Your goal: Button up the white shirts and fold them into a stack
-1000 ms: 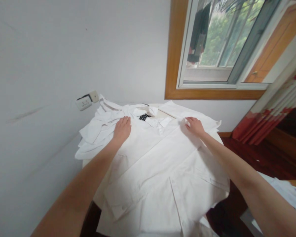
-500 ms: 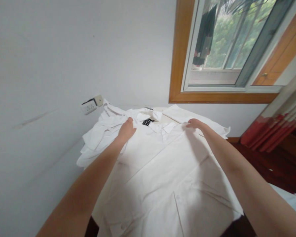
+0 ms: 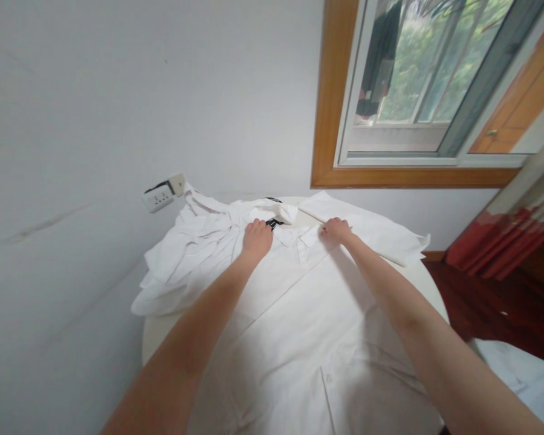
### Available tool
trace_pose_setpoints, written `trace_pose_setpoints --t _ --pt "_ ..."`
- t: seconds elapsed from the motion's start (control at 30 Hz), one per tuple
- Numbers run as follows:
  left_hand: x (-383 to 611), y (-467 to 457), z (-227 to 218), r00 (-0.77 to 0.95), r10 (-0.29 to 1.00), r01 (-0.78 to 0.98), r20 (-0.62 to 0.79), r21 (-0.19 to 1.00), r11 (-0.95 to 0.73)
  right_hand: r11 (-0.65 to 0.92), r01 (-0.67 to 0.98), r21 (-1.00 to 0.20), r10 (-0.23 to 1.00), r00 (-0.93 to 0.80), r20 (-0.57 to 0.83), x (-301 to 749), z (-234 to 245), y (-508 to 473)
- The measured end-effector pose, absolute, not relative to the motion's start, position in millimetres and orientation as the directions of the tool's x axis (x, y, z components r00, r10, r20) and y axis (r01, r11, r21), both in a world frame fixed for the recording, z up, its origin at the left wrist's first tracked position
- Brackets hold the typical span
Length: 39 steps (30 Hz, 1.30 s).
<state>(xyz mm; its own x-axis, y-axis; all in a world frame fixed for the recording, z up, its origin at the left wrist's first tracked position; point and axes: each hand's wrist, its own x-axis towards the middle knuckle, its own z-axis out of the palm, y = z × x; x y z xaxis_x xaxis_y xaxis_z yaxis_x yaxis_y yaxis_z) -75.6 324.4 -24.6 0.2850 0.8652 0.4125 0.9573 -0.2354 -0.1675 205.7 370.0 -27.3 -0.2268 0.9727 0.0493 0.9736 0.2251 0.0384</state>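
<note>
A white collared shirt (image 3: 294,308) lies spread on a round white table (image 3: 156,335), its collar (image 3: 306,237) at the far end. My left hand (image 3: 257,238) is at the shirt's left shoulder beside the collar, its fingers curled down onto the fabric. On the other side of the collar, my right hand (image 3: 336,231) has its fingers closed on the right shoulder. Fingertips of both hands are partly hidden. A black-and-white striped patch (image 3: 273,223) shows just beyond my left hand.
Crumpled white garments (image 3: 185,241) are heaped at the table's left against the wall. Another folded white cloth (image 3: 367,226) lies at the far right. A wall socket (image 3: 158,197), a wood-framed window (image 3: 326,175) and a red-and-white curtain (image 3: 489,232) surround the table. More white fabric (image 3: 517,368) appears lower right.
Both hands have moved inward, closer to the collar. The shirt's sides have drawn in, so more of the table's edge shows on the left and right.
</note>
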Motion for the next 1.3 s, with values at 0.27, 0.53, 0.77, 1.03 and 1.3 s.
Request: trace_pose_setpoints --t 0.27,0.53,0.77,1.03,1.3 --pt "-65 356 -42 0.196 0.933 0.977 0.303 -0.146 -0.157 0.129 0.991 -0.025 0.979 -0.124 0.16 196 -33 368" --pt "-78 366 -24 0.301 0.936 0.947 0.18 -0.175 -0.271 0.173 0.977 -0.128 0.956 -0.135 0.262 190 -42 364" --pt "-84 364 -10 0.361 0.929 0.932 0.083 -0.013 -0.362 0.215 0.94 -0.266 0.952 -0.14 0.273 197 -41 374" --pt "-89 354 13 0.402 0.901 0.915 0.165 -0.101 -0.39 0.351 0.846 -0.401 0.93 -0.364 0.046 220 -10 380" --pt "-71 364 47 0.364 0.898 0.925 0.249 -0.213 -0.316 0.359 0.933 -0.031 0.91 -0.342 0.236 204 31 380"
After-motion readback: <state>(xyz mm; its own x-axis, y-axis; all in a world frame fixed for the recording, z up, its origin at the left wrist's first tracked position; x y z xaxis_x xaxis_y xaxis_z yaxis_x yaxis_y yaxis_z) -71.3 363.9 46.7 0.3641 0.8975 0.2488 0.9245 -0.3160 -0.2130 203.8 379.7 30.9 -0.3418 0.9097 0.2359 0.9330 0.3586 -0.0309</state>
